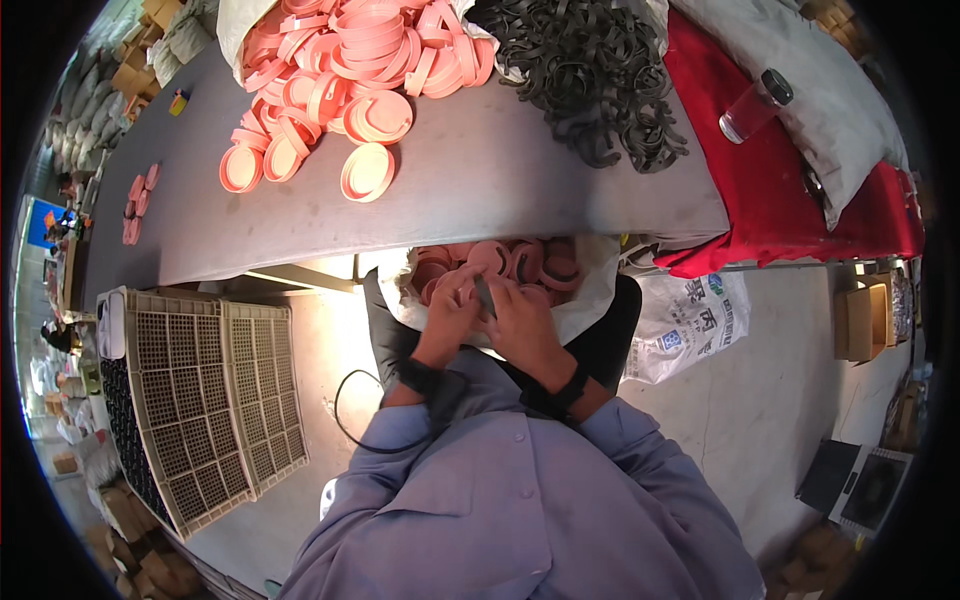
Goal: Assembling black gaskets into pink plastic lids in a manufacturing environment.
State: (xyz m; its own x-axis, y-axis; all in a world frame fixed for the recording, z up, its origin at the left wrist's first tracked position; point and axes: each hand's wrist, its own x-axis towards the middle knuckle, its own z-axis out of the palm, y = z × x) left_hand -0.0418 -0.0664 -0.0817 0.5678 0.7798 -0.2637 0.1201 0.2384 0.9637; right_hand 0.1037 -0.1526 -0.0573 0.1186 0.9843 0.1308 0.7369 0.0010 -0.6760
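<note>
Grey tabletop [560,170] carried pink caps [340,70] and dark bands [590,70]. Below its edge, left hand [448,318] and right hand [522,320] pressed together, pinching a round pink cap [470,283] with a thin dark band [485,296].

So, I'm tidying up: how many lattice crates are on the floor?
2: one crate at the person's left, a second crate leaning beside it. More may be hidden.

Red bottle [754,106] on red cloth [790,200]; beige crate [215,400] on floor [740,420].
</note>
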